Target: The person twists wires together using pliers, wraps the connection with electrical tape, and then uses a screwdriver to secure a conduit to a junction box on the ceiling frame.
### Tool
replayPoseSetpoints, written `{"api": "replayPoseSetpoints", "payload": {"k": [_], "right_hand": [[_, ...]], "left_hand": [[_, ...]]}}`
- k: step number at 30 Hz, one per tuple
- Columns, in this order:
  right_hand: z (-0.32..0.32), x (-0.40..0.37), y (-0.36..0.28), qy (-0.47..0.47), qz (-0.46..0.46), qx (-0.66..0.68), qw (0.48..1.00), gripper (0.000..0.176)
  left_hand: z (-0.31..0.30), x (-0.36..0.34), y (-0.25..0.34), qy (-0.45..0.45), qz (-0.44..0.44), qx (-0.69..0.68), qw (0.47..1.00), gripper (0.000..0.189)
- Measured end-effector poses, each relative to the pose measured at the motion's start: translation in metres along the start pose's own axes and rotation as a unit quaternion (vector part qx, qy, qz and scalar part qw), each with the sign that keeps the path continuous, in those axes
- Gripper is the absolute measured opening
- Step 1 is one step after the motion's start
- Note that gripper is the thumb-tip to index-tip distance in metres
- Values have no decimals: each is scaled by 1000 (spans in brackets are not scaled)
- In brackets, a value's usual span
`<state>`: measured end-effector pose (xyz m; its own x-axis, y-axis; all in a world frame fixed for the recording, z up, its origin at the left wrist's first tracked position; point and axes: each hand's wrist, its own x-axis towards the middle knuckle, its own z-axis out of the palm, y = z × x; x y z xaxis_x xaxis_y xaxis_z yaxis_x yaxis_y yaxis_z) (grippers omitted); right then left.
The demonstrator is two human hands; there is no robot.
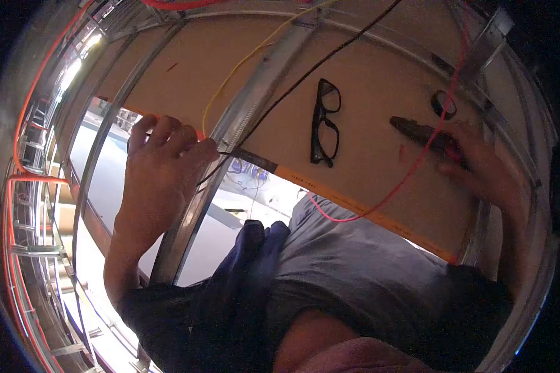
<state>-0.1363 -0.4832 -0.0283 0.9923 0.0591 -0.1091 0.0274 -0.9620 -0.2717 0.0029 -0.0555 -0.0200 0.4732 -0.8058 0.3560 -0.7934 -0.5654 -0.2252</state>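
Note:
My left hand (158, 158) has its fingers curled over the edge of a brown board (379, 74), beside a metal stud (246, 112). A black cable (311, 71) runs diagonally past its thumb. At the right, my right hand (485, 165) is closed round the handles of dark pliers with some red on them (417, 132). The jaws point left, low over the board. Just above the pliers lies a small black ring-shaped roll, perhaps tape (443, 104). Black-framed glasses (323, 124) rest on the board between my hands.
A pink-red cable (410, 171) loops across the board near my right hand. A thin yellow cable (239, 65) hangs at upper left. Curved-looking metal framing (130, 68) and orange conduit (20, 124) stand at the left. Below the board's orange edge strip (330, 189) is a bright lower level.

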Motion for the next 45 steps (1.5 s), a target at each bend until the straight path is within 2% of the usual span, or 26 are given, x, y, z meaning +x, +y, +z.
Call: {"api": "replayPoseSetpoints", "payload": {"k": [2, 5, 6, 8, 9, 11, 12, 13, 14, 15, 17, 19, 22, 27, 30, 32, 36, 38, 39, 41, 45], "right_hand": [[6, 1, 0, 1, 17, -34, 999, 58], [6, 1, -2, -9, 64, -34, 997, 58], [5, 2, -3, -10, 57, -32, 998, 58], [-1, 7, -9, -2, -34, -45, 998, 54], [-3, 12, -12, -4, -49, -44, 998, 54], [-9, 17, -12, -5, 140, 164, 977, 45], [-13, 19, -12, -7, 127, 162, 979, 45], [-18, 20, -10, 37, 44, 34, 998, 53], [-21, 20, -6, 83, -40, -94, 991, 61], [-16, 21, 9, 87, -49, -97, 990, 61], [2, 26, 37, 85, -35, -160, 983, 47], [7, 33, 34, 90, -47, -147, 984, 45], [5, 41, 22, 86, -74, -122, 986, 41], [-2, 42, -8, 90, -121, -118, 981, 36], [6, 44, 3, 81, -105, -95, 987, 30], [17, 45, 33, 108, -68, -54, 990, 36], [15, 49, 28, 88, -30, -29, 995, 31], [15, 43, 29, 150, -121, -114, 975, 27], [12, 42, 41, 151, -123, -114, 974, 27], [-2, 39, 72, 133, 85, 5, 987, 24], [-45, -4, 23, 201, 45, -2, 979, 20]], "left_hand": [[3, 0, -1, 7, 10, -4, 1000, 12], [3, 3, -3, -39, -1, -46, 998, 12], [2, 4, -4, -29, 10, -45, 999, 12], [3, 0, -10, -27, 3, -35, 999, 14], [6, -2, -12, -4, -1, -63, 998, 15], [4, -6, -13, 20, -16, -85, 996, 17], [3, -8, -15, 31, -7, -73, 997, 18], [1, -9, -19, 42, 3, -62, 997, 18], [0, -10, -23, 34, -5, -59, 998, 20], [-1, -11, -26, 37, -11, -53, 998, 20], [-3, -13, -30, 48, -11, -65, 997, 23], [-13, -15, -33, 36, -32, -55, 997, 25], [-25, -17, -41, 35, -77, -157, 984, 20], [-26, -24, -64, 40, -63, -233, 970, 20], [-28, -23, -68, 23, -104, -249, 963, 15], [-25, -25, -73, 20, -78, -274, 959, 11], [-31, -23, -72, 14, -62, -262, 963, 9], [-29, -23, -71, 14, -67, -264, 962, 11], [-27, -23, -71, 15, -69, -262, 962, 11], [-23, -23, -73, 38, -65, -266, 961, 12], [-28, -21, -69, 48, -58, -243, 967, 11]]}}
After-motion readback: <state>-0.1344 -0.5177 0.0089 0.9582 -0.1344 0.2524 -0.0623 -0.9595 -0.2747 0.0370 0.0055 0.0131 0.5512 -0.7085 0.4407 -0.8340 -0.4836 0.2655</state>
